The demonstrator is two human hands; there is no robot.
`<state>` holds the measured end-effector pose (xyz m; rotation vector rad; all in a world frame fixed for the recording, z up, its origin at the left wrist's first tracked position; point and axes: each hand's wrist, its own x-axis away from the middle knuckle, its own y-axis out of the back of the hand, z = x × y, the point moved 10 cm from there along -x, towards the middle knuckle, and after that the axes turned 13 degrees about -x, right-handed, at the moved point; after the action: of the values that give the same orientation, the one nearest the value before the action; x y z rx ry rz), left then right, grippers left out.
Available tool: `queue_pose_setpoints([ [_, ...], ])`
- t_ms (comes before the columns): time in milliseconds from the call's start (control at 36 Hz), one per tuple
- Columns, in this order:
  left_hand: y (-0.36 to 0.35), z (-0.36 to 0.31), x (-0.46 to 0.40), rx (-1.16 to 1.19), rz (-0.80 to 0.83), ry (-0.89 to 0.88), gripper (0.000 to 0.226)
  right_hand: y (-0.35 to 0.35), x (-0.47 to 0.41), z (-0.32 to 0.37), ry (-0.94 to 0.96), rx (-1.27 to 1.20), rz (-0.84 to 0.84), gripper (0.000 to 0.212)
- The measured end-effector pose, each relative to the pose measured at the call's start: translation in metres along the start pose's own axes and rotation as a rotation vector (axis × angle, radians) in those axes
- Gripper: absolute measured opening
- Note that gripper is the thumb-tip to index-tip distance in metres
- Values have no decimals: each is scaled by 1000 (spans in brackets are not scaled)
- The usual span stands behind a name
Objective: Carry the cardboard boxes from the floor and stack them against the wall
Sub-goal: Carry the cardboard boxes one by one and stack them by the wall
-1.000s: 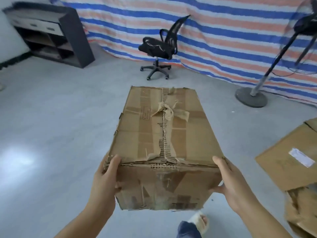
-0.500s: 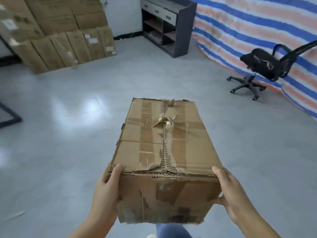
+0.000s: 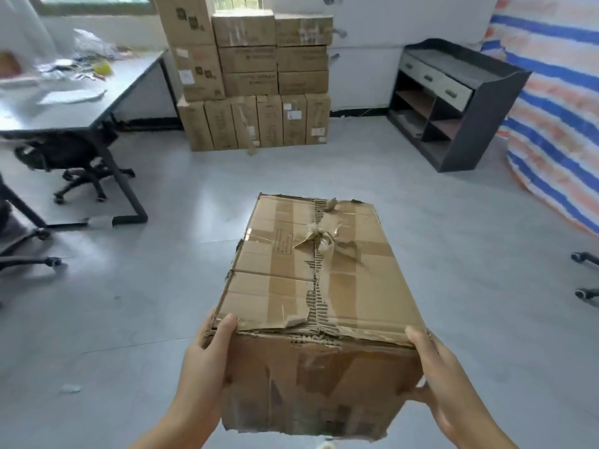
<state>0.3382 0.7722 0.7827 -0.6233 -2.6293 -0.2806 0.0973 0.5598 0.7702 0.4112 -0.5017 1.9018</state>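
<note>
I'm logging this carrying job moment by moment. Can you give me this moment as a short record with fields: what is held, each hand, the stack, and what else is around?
held: cardboard box, off the floor, top tape torn
left hand: grips the box's near left corner
right hand: grips the box's near right corner
stack: boxes piled against the far wall, straight ahead
left of stack: desk with clutter, office chair beneath
right of stack: dark shelf unit, striped tarp

Showing: 1 carried box point(image 3: 319, 296), 2 hands, left hand point(image 3: 207, 358) and right hand point(image 3: 444, 380); 1 desk point(image 3: 97, 102); 1 shelf unit point(image 3: 460, 105); stacked boxes point(image 3: 256, 82), count unclear
</note>
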Motion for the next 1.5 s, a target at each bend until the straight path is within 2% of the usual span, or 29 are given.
queue_pose_setpoints([
  [222,-59,-52,-49,33,-74,-44,15,-19,-89,85,60,69,109,23],
  [417,-95,-90,-109,27,-130,-76,17,-37,-162,123,98,70,126,23],
  [778,-194,-170,-298,10,-7,-36,18,-83,-336,199,110,58,16,24],
  [1111,-239,-270,-449,19,30,-36,14,-176,-474,288,117,76,-9,22],
  [1500,-266,-369,-659,79,-150,-76,15,-336,-702,383,139,164,161,26],
])
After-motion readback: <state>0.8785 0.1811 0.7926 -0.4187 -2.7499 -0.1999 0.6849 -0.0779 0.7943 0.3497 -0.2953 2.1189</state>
